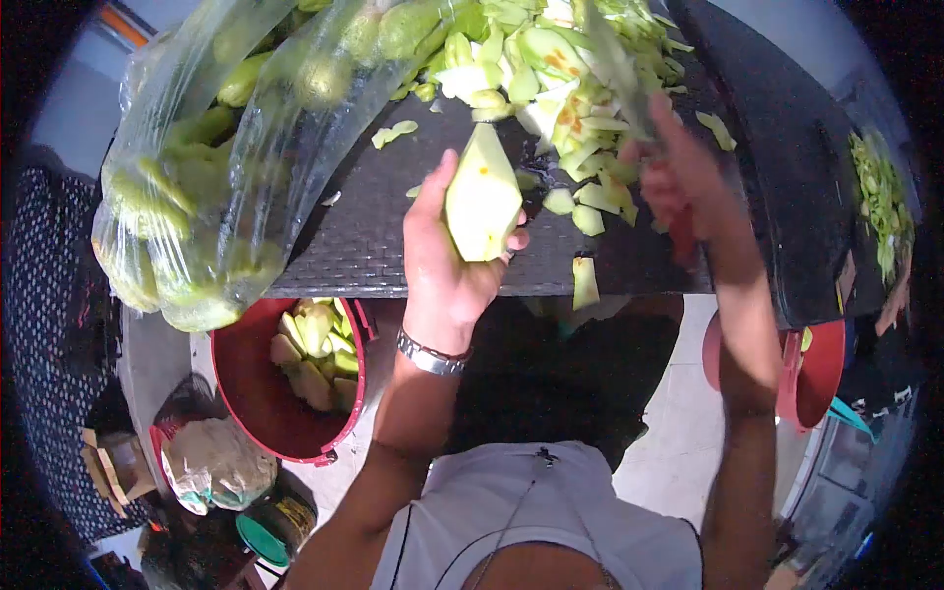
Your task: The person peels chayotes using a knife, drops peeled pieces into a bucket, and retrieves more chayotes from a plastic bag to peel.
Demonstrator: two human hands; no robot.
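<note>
My left hand [442, 270] is wrapped around a peeled pale-green fruit [482, 202], which has flat cut faces and tapers to a point at the top. It is held upright over the near part of the dark woven table [359, 231]. My right hand [683, 182], blurred by motion, grips a knife [618, 74] by its red handle, with the blade pointing up and away. The knife is apart from the fruit, above a heap of green peelings [580, 123]. Some of the peelings have orange-brown spots.
A clear plastic bag [285, 147] of unpeeled green fruit lies at the table's left, overhanging the edge. Below stands a red bucket [221, 379] holding peeled pieces. Another red bucket [821, 379] is at the right, below more green scraps [880, 197]. A strip of peel [585, 282] overhangs the near edge.
</note>
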